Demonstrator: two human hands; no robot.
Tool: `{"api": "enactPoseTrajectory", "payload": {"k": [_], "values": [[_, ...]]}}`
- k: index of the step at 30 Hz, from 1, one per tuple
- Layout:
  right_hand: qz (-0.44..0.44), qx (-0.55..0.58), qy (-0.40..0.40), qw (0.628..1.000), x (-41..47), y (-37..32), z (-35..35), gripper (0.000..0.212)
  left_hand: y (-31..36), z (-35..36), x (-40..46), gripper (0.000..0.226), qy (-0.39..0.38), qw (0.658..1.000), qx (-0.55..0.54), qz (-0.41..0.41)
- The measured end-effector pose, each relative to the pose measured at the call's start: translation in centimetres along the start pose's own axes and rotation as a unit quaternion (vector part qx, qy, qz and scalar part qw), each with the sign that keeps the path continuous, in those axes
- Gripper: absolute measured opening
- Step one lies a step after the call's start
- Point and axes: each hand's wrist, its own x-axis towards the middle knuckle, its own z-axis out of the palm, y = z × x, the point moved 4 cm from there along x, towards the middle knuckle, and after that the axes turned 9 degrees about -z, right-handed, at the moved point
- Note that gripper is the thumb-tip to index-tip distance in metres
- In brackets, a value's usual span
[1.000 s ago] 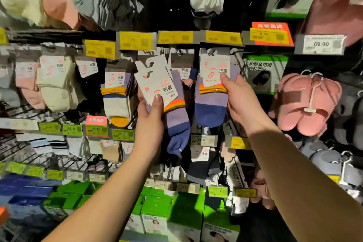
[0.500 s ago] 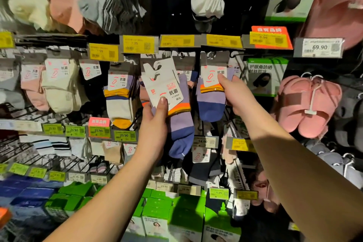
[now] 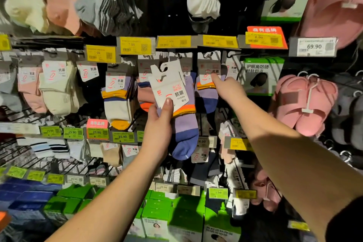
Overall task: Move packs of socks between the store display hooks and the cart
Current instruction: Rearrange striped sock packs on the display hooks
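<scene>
The left hand [image 3: 159,122] is gripping a purple and blue pack of socks [image 3: 181,112] off the rack, thumb pressed on its white card, the card's hook hole just below and beside the display hook [image 3: 179,56] without being on it. The right hand [image 3: 227,88] is pinching the same kind of hanging pack [image 3: 207,86] that is sitting on the neighbouring hook, fingers curled round its orange cuff. I'm thinking the risk is in the tilt: the held card is leaning, so it could miss the hook tip or tear at the hole, and a tug from the right hand could be pulling the packs behind it off as well. No cart is showing from here. Around them the wall rack is crowded with yellow price tags [image 3: 135,45], cream socks [image 3: 59,92], pink slippers [image 3: 306,100] and green boxes [image 3: 157,220] on the lower shelf.
</scene>
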Motion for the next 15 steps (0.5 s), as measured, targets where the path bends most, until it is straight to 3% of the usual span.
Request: {"api": "enactPoseTrajectory", "payload": {"k": [2, 6, 8, 11, 15], "values": [[0.002, 0.031, 0.031, 0.999, -1.0, 0.5, -0.1, 0.081, -0.1, -0.1, 0.0, 0.043, -0.002, 1.0, -0.006, 0.0], [-0.048, 0.156, 0.11, 0.98, -5.5, 0.3, -0.4, 0.045, -0.6, -0.4, 0.3, 0.04, -0.004, 1.0, -0.015, -0.003], [-0.094, 0.222, 0.072, 0.968, -9.0, -0.9, 0.2, 0.03, -0.7, -0.4, 0.2, 0.035, -0.008, 1.0, -0.013, -0.002], [-0.136, 0.291, -0.005, 0.947, -12.7, -2.7, 1.8, 0.024, -1.3, 0.0, 0.4, 0.044, -0.017, 1.0, -0.024, 0.001], [-0.126, 0.328, -0.042, 0.935, -13.7, -3.3, 3.6, 0.036, -1.8, 0.5, 0.3, 0.059, -0.026, 0.999, -0.047, -0.005]]}}
